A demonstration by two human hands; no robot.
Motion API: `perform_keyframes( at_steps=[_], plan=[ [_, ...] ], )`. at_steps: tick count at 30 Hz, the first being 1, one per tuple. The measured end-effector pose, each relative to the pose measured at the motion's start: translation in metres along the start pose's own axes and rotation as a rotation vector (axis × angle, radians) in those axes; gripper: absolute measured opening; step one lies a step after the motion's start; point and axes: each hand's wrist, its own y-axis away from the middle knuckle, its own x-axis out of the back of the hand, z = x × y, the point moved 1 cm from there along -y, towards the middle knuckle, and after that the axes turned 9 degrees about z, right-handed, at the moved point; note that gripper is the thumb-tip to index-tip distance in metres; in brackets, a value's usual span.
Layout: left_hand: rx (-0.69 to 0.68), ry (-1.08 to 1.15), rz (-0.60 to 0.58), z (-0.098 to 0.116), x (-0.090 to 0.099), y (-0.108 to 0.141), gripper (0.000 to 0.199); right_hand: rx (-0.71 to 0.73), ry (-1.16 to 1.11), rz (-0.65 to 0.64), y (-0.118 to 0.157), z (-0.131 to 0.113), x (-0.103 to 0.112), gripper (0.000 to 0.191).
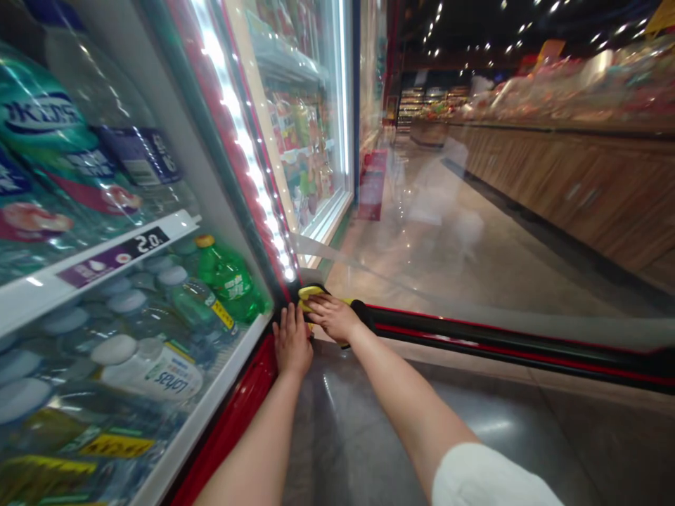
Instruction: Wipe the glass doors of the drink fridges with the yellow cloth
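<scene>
- Here, at far left, on an upper shelf behind a price rail (126, 256), large bottles (47, 112) with blue and pink labels.
- Below, packed close, white-capped bottles (176, 277), one white bottle (152, 369) lying tilted, and a yellow-capped green bottle (229, 281) by the inner wall.
- Along the cooler opening, a bright light strip (242, 133) running down to the lower corner.
- At that corner, with left hand (292, 344), resting on the dark edge, fingers straight and slightly apart.
- Just beside, with right hand (333, 316), holding a yellow cloth (312, 292) against the corner near the door hinge, fingers laid over it; thumb hard to tell.
- Beyond, a second lit cooler (316, 140), stocked.
- Rightward, a swung-out glass door with a black-and-red bottom frame (500, 334); between it and the cooler edge, room for both forearms.
- Underneath, glossy grey floor (401, 422).
- At far right, through glass, a wood-sided counter (574, 183), piled high, contents blurred.
</scene>
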Motion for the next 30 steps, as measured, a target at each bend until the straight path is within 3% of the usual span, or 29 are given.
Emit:
perform_keyframes(
  at_steps=[6,11,15,20,23,27,30],
  plan=[
    [-0.222,0.080,0.009,0.026,-0.005,-0.015,0.082,0.036,0.130,-0.040,0.058,0.023,0.030,0.036],
    [-0.496,0.255,0.063,0.071,-0.014,-0.034,0.090,0.064,0.246,-0.117,0.124,0.046,0.082,0.042],
    [-0.648,0.354,0.125,0.126,-0.020,-0.042,0.087,0.058,0.317,-0.182,0.189,0.064,0.135,0.042],
    [-0.936,0.439,0.089,0.209,-0.027,-0.039,0.077,-0.044,0.368,-0.245,0.280,0.085,0.199,0.045],
    [-1.042,0.488,0.081,0.259,-0.031,-0.034,0.077,-0.115,0.395,-0.263,0.331,0.092,0.235,0.041],
    [-1.115,0.531,0.047,0.315,-0.037,-0.027,0.079,-0.321,0.428,-0.242,0.397,0.097,0.282,0.038],
    [-1.157,0.544,0.025,0.344,-0.043,-0.020,0.080,-0.522,0.425,-0.189,0.447,0.100,0.315,0.045]
  ],
)
